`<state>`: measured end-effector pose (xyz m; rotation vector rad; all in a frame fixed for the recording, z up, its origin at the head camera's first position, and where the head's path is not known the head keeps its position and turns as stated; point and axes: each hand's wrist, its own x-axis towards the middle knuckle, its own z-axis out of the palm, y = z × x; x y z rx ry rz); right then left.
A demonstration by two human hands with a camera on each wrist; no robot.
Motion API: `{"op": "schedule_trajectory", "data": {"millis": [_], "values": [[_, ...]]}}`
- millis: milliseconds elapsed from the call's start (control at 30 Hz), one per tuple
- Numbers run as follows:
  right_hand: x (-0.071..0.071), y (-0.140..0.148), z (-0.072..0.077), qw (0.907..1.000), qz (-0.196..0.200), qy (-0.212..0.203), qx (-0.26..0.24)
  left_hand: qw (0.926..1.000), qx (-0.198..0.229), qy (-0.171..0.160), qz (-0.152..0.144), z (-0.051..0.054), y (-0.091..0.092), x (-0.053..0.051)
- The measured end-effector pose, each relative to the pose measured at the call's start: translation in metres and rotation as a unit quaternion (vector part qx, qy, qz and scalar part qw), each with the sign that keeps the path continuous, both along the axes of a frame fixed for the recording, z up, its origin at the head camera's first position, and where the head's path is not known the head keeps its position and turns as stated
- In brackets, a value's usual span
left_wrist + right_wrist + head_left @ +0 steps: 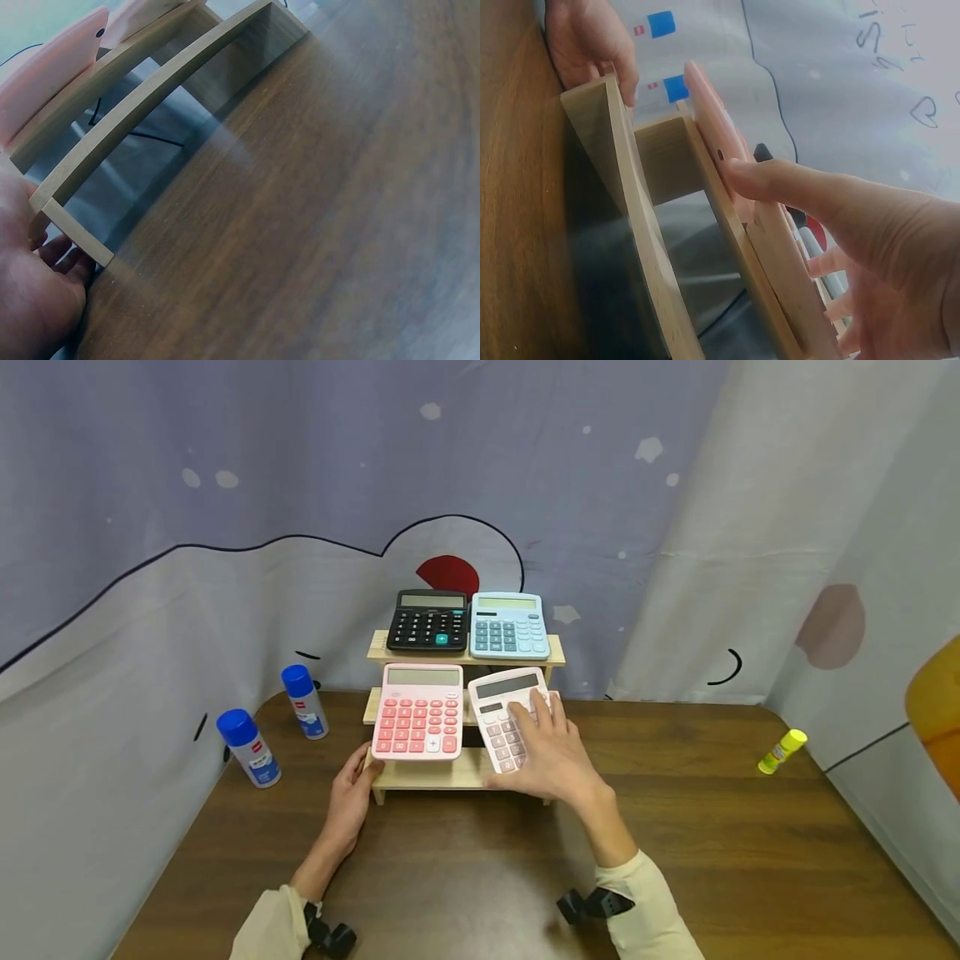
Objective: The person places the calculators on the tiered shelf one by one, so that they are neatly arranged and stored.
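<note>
A three-tier wooden display stand [427,774] holds several calculators. My left hand [351,802] grips the left end of its lowest tier, fingers curled by the side board in the left wrist view. A pink calculator [417,675] leans upright on the middle tier. Beside it, a pale pinkish-white calculator [495,727] tilts to the left. My right hand [555,760] holds this pale calculator, thumb by its lower edge and fingers spread across its face and right side. In the right wrist view the thumb [757,178] lies near where the two calculators meet.
A black calculator [427,622] and a light blue calculator [508,625] lean on the top tier. Two blue-capped spray cans [258,760] stand on the left. A yellow-green glue stick [780,753] stands far right. Patterned cloth hangs behind the brown table [675,793].
</note>
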<state>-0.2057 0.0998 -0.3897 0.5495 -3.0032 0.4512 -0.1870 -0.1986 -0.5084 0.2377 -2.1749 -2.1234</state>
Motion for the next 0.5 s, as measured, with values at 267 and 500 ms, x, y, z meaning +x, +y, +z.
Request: {"op": "schedule_trajectory", "data": {"millis": [267,500], "values": [[0.001,-0.0078,-0.0008,0.9997,-0.014,0.015,-0.011,1.0,-0.001,0.001,0.004,-0.0009,-0.0004,-0.0003],[0.0024,-0.0085,-0.0021,0.9997,-0.025,0.005,-0.002,1.0,0.002,0.005,0.004,-0.0015,0.0005,-0.0005]]}}
